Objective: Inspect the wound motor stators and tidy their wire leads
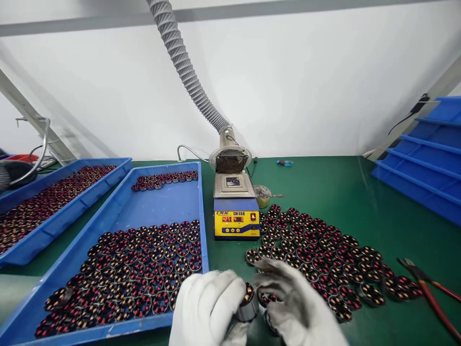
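My left hand, in a white glove, is closed on a motor stator, a metal ring with dark inner teeth and copper windings. Just right of it is my right hand, also gloved, with dark stains on its fingers. Its fingers and thumb are curved but apart. Between them shows another stator with red windings, partly covered by the thumb; whether the thumb presses on it is unclear. Many loose stators with red or copper windings spread over the green table beyond my right hand.
A blue tray holds rows of stators at left, with a second filled tray beyond. A yellow-fronted solder pot stands at centre under an exhaust hose. Beside it is a small tub. Red-handled cutters lie right, near stacked blue trays.
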`<move>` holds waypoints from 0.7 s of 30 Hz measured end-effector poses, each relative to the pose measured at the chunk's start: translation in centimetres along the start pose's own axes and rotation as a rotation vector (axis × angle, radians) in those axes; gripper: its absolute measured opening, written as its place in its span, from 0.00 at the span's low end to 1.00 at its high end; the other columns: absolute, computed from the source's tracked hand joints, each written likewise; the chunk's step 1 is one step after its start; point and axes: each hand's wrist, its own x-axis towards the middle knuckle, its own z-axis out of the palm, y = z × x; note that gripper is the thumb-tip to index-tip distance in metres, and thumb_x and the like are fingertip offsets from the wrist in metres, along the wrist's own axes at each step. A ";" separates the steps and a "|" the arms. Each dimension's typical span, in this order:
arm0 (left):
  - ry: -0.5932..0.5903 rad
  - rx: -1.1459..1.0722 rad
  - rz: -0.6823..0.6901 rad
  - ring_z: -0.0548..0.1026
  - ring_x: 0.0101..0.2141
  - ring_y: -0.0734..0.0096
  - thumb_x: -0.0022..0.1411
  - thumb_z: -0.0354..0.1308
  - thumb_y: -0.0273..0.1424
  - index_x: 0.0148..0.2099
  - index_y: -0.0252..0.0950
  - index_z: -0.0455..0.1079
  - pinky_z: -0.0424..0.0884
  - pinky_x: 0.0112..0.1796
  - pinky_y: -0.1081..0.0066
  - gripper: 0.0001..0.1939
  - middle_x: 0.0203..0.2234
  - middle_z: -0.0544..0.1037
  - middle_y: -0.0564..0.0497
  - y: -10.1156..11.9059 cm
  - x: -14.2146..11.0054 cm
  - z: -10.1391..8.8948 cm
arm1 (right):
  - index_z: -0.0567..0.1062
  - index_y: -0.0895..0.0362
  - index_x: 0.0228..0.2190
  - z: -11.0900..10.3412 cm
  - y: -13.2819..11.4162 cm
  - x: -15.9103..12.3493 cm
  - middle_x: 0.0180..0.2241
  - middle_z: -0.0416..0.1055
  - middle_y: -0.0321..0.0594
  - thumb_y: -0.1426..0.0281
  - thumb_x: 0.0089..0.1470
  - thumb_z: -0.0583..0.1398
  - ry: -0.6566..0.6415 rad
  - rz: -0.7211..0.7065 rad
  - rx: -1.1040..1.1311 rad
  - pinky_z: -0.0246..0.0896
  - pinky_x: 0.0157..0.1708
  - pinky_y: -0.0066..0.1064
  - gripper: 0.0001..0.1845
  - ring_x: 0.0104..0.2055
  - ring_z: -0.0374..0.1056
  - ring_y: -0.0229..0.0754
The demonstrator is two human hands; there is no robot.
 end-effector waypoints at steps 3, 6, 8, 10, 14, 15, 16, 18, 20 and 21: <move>0.067 -0.046 -0.039 0.79 0.33 0.61 0.63 0.46 0.29 0.46 0.33 0.65 0.74 0.30 0.64 0.12 0.33 0.81 0.44 0.2 0.9 0.4 | 0.77 0.53 0.37 1.8 2.4 0.7 0.35 0.76 0.44 0.61 0.38 0.69 -0.148 0.226 0.289 0.66 0.39 0.40 0.20 0.35 0.72 0.47; 0.130 -0.174 -0.156 0.79 0.30 0.65 0.66 0.45 0.33 0.45 0.35 0.66 0.75 0.29 0.68 0.11 0.32 0.81 0.45 0.3 1.8 0.4 | 0.77 0.53 0.34 1.9 4.5 1.4 0.30 0.76 0.41 0.61 0.38 0.69 -0.188 0.277 0.382 0.67 0.38 0.38 0.18 0.34 0.72 0.45; 0.122 -0.317 -0.195 0.78 0.33 0.67 0.66 0.49 0.37 0.45 0.37 0.68 0.75 0.32 0.70 0.12 0.33 0.80 0.46 0.2 1.9 0.4 | 0.78 0.53 0.33 1.4 5.3 1.8 0.28 0.75 0.37 0.66 0.37 0.71 -0.195 0.329 0.466 0.68 0.34 0.31 0.17 0.31 0.71 0.39; 0.130 -0.516 -0.241 0.78 0.35 0.69 0.66 0.49 0.37 0.41 0.38 0.70 0.74 0.38 0.71 0.11 0.33 0.80 0.48 -0.1 1.9 0.5 | 0.78 0.54 0.30 1.2 5.6 2.0 0.25 0.74 0.34 0.71 0.34 0.72 -0.221 0.403 0.568 0.67 0.30 0.26 0.16 0.27 0.70 0.35; 0.123 -0.954 -0.524 0.76 0.34 0.70 0.62 0.51 0.30 0.29 0.39 0.71 0.69 0.46 0.70 0.10 0.26 0.78 0.55 -0.5 2.1 0.5 | 0.77 0.56 0.34 1.9 4.4 1.3 0.25 0.74 0.36 0.67 0.36 0.71 -0.271 0.502 0.660 0.66 0.26 0.26 0.19 0.26 0.71 0.36; 0.127 -1.025 -0.616 0.76 0.34 0.69 0.60 0.51 0.28 0.28 0.39 0.71 0.70 0.44 0.71 0.10 0.25 0.78 0.55 -0.6 2.2 0.4 | 0.77 0.56 0.36 2.1 3.9 1.0 0.27 0.75 0.37 0.66 0.37 0.71 -0.275 0.521 0.679 0.66 0.26 0.27 0.20 0.27 0.72 0.37; 0.139 -1.062 -0.712 0.76 0.36 0.69 0.58 0.51 0.26 0.28 0.40 0.72 0.71 0.42 0.73 0.10 0.26 0.79 0.55 -0.6 2.3 0.2 | 0.76 0.56 0.37 2.3 3.3 0.7 0.29 0.76 0.39 0.66 0.38 0.70 -0.275 0.538 0.699 0.66 0.27 0.27 0.20 0.28 0.73 0.38; 0.145 -1.034 -0.809 0.77 0.39 0.68 0.54 0.54 0.24 0.31 0.41 0.74 0.72 0.42 0.74 0.09 0.32 0.80 0.54 -0.4 2.3 -0.4 | 0.77 0.55 0.36 2.5 2.3 0.4 0.32 0.77 0.39 0.67 0.40 0.70 -0.268 0.541 0.733 0.67 0.30 0.27 0.17 0.31 0.73 0.39; 0.062 -0.921 -0.739 0.77 0.41 0.64 0.47 0.61 0.21 0.38 0.42 0.76 0.72 0.44 0.71 0.15 0.39 0.80 0.51 -0.1 2.2 -0.9 | 0.78 0.53 0.34 2.5 1.7 0.3 0.33 0.77 0.38 0.66 0.41 0.69 -0.261 0.502 0.745 0.67 0.34 0.28 0.13 0.34 0.73 0.39; 0.003 -0.868 -0.661 0.76 0.43 0.62 0.42 0.63 0.19 0.42 0.43 0.75 0.71 0.46 0.69 0.23 0.42 0.79 0.50 0.1 2.1 -1.0 | 0.79 0.53 0.33 2.6 1.5 0.4 0.33 0.77 0.38 0.65 0.41 0.69 -0.261 0.477 0.744 0.66 0.36 0.29 0.13 0.35 0.73 0.39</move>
